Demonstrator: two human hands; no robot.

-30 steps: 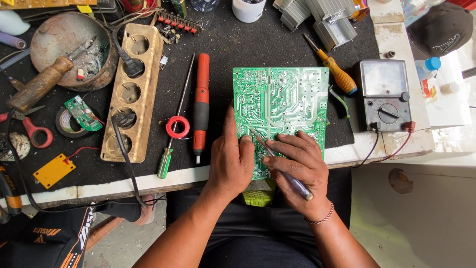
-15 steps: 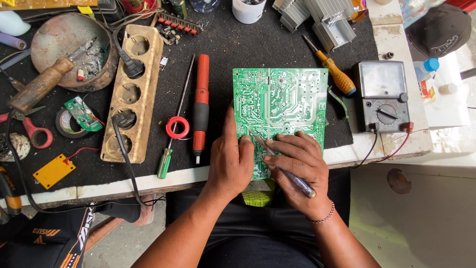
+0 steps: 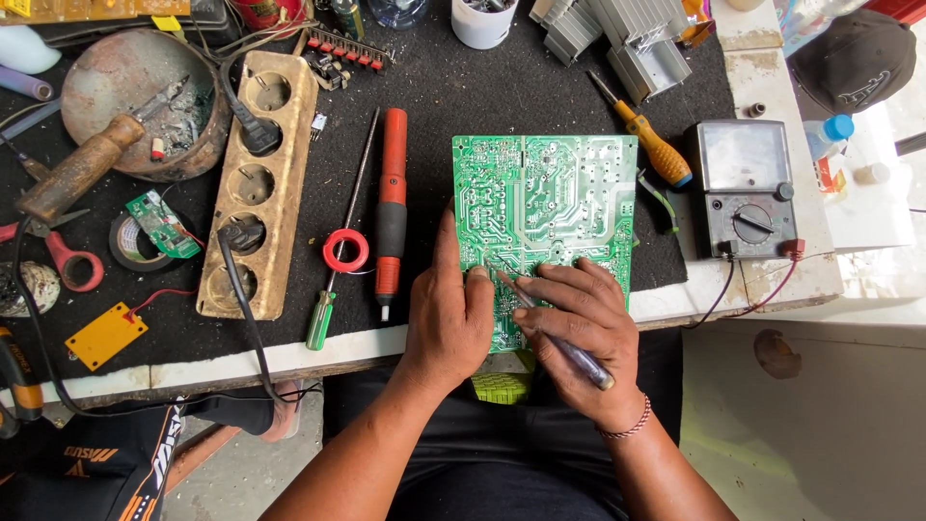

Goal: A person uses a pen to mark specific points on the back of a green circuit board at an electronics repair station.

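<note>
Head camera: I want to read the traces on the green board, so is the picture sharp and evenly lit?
Head view: the circuit board is sharp and evenly lit, its traces clear, without glare; the right hand and left hand cover its lower edge; the white surface at the far right is overexposed; straight edges bow slightly toward the corners.
</note>
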